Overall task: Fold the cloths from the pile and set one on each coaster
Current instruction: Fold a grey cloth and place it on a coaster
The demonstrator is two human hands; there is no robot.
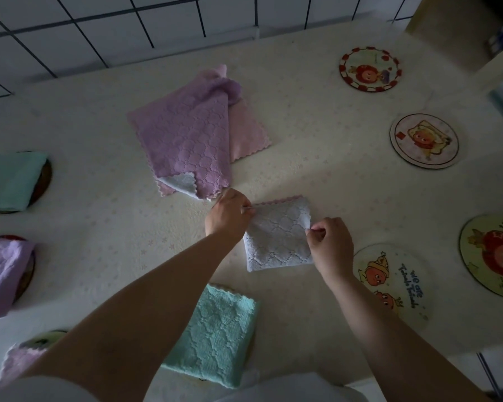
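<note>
- Nearest me, a folded teal cloth [215, 338] lies at the table's [99, 227] near edge, my left forearm crossing beside it.
- Low left, a pink cloth [15, 364] covers a coaster.
- My left hand [228, 216] pinches the white cloth's [276, 239] left corner; my right hand [330, 245] pinches its right edge. The cloth is folded small and lies flat between them.
- Just right of it sits a bare coaster [395, 285], another [491, 256] beyond at the edge.
- On the left, a lilac cloth [3, 274] and a second teal cloth [9, 181] each cover a coaster.
- Farther back, the pile [186, 134]: purple over pink and white.
- Far right, two more bare coasters [424, 140], [369, 68].
</note>
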